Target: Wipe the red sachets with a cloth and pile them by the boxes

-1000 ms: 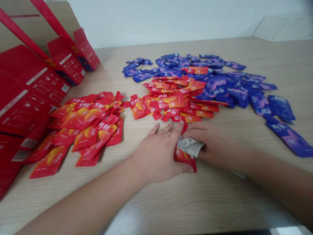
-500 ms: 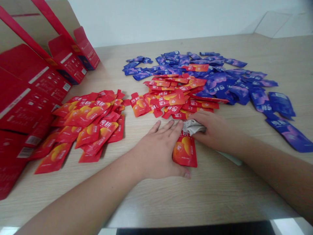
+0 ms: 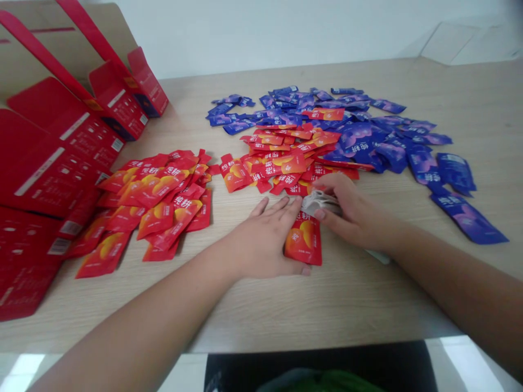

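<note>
A red pouch with an orange fruit print (image 3: 304, 243) lies flat on the table in front of me. My left hand (image 3: 265, 239) rests flat along its left side, fingers stretched and thumb over the lower edge. In my right hand (image 3: 353, 214) is a crumpled greyish-white cloth (image 3: 321, 203), pinched between thumb and fingers and pressed on the pouch's upper end. The cloth hides that end. Just beyond my hands is a heap of similar red pouches (image 3: 281, 163). Under my right forearm, a pale flat thing (image 3: 379, 256) shows only in part.
Purple-blue pouches (image 3: 359, 136) spread across the back and right of the wooden table (image 3: 261, 321). Another pile of red pouches (image 3: 163, 188) lies at left, against open red cardboard boxes (image 3: 53, 158). A clear panel (image 3: 449, 42) stands at the back right.
The view has shifted slightly, showing more of the table's front edge. My right hand has opened its grip a little around the cloth, its thumb now visible. My left hand stays on the pouch.
</note>
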`<state>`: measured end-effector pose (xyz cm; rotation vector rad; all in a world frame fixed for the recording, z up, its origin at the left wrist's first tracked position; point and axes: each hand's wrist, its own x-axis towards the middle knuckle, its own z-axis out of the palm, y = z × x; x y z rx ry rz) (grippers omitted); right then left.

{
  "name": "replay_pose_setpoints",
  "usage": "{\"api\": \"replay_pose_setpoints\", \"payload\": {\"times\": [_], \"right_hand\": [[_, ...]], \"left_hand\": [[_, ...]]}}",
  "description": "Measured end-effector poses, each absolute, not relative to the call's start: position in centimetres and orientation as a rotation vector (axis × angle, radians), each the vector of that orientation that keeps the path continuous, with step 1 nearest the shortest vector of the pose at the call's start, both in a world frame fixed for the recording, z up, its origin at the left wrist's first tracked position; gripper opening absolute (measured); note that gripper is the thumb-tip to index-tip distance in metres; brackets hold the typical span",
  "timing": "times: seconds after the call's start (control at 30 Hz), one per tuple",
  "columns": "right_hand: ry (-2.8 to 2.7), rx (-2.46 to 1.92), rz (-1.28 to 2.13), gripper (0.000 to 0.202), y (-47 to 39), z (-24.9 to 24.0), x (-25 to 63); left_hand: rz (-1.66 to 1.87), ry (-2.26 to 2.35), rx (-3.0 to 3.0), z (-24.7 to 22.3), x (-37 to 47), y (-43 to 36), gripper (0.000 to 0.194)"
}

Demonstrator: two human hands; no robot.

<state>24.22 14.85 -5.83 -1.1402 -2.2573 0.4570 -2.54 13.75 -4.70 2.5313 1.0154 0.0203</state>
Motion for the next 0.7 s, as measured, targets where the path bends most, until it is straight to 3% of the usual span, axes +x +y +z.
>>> {"api": "replay_pose_setpoints", "payload": {"times": [0.27,0.7], "right_hand": [[-2.275,-1.078,0.401,0.02,14.7,-5.2,24.2],[-2.466,-1.139,0.308,0.042,15.2,-6.0,24.2]], "left_hand": [[0.001,1.017,2.544,-4.9,-1.8,14.4,0.14],[0.069,1.038,2.523,-5.4,-1.3,14.2,0.139]]}}
